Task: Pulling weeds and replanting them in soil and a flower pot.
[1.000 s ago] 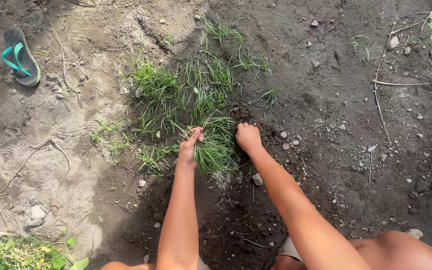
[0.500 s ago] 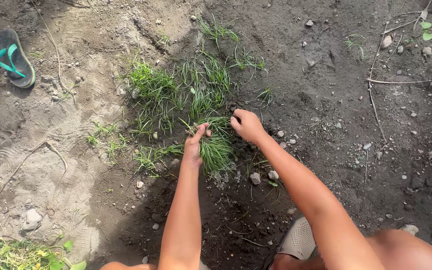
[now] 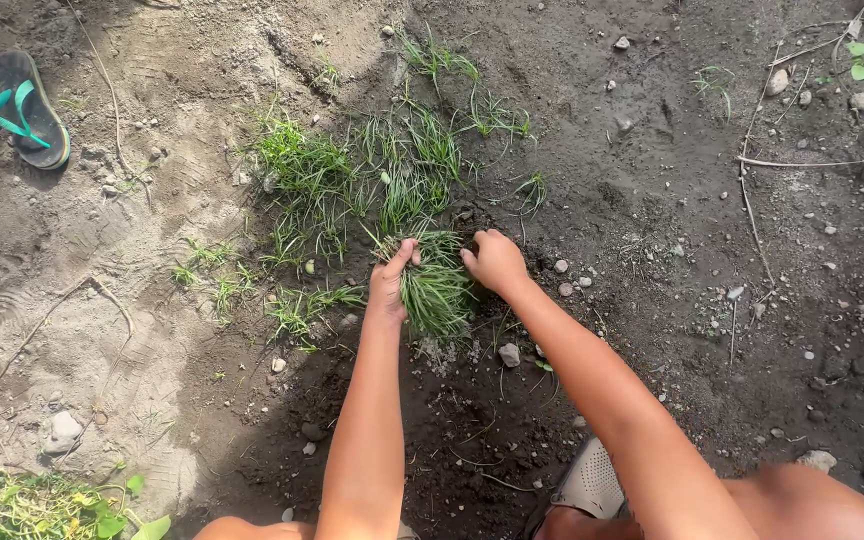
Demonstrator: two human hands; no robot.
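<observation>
Left hand (image 3: 390, 280) gripping grass tuft (image 3: 436, 290) | right hand (image 3: 495, 262) curled on tuft, fingertips hidden | roots unseen

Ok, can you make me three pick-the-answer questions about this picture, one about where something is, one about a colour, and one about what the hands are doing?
1. Where is the sandal?
A. top left
B. bottom right
C. between the hands

2. What colour are its straps?
A. red
B. green
C. white

3. What is the left hand doing?
A. lying flat on the soil
B. gripping the grass clump
C. holding a stone

Answers:
1 A, it lies on the pale sand in the upper left corner.
2 B, the straps look green on a dark sole.
3 B, its fingers close round the clump, with the right hand at the other side.
</observation>
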